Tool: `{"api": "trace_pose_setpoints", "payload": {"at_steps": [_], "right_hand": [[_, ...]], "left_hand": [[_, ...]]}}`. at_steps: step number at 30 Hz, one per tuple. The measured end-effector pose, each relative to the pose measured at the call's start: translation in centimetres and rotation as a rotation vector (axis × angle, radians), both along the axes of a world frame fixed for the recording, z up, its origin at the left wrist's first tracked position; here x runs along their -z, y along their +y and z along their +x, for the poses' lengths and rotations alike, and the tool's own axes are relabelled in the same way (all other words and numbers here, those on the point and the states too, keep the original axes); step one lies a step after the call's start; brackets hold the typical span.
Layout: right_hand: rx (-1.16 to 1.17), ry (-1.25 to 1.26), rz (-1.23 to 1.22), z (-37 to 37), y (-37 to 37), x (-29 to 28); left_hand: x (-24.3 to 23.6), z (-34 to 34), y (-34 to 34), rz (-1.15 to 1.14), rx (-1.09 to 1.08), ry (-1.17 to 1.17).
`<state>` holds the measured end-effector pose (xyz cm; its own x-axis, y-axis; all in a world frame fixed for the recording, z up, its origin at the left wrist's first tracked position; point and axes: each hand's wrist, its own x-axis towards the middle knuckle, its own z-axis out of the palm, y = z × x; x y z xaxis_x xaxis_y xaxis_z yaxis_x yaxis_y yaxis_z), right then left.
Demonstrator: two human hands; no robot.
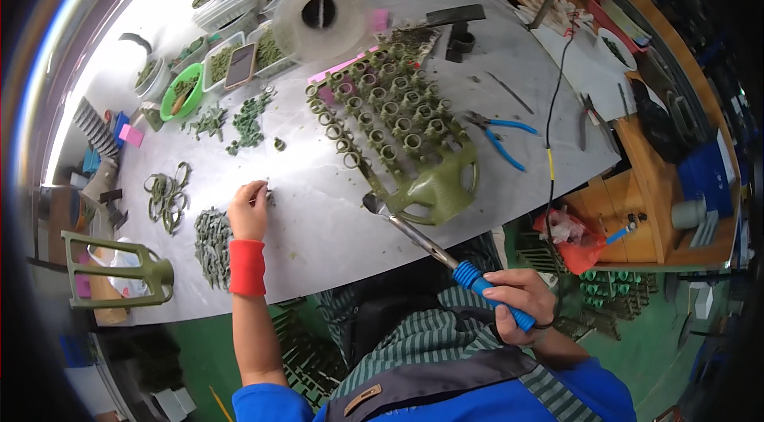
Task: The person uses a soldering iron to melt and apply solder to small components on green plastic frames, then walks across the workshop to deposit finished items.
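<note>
My right hand [517, 300] is wrapped around the blue handle of a soldering iron [426, 241]. The iron's broad, dark tip reaches the near left corner of an olive-green moulded frame [434, 187], but I cannot tell whether they touch. Rows of small upright rings [370, 116] stand on the frame's far part. To the left, my left hand [251, 211] is closed in a pinch low over the table. Whatever is between its fingertips is too small to make out. Beside its wrist lies a pile of grey-green small pieces [212, 247], with several loose green rings [167, 198] farther left.
Blue-handled pliers [501, 136] and a thin metal tool [509, 93] lie right of the frame. Loose green parts [251, 120], a green bowl [181, 93], a phone [240, 66] and a clear round cover [318, 20] are farther back. A cable [551, 159] hangs at the right.
</note>
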<state>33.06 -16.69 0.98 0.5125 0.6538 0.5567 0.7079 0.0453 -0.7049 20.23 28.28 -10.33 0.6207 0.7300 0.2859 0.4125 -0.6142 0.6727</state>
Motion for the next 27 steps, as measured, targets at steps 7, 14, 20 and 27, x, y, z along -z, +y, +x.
{"api": "trace_pose_setpoints", "payload": {"at_steps": [7,14,20,27], "right_hand": [[0.051,0.03,0.014,0.0,-0.5,0.5],[0.021,0.013,0.023,0.1,0.1,0.7],[0.045,0.017,0.037,-0.2,0.1,0.2],[0.017,0.003,0.03,0.1,-0.3,0.0]], "left_hand": [[-1.1,-0.7,0.7,-0.67,-0.066,-0.298],[-0.8,-2.6,0.8,-0.039,-0.093,0.116],[-1.7,1.0,-2.3,0.093,-0.062,0.123],[-1.4,0.3,-1.9,0.289,-0.02,0.27]]}}
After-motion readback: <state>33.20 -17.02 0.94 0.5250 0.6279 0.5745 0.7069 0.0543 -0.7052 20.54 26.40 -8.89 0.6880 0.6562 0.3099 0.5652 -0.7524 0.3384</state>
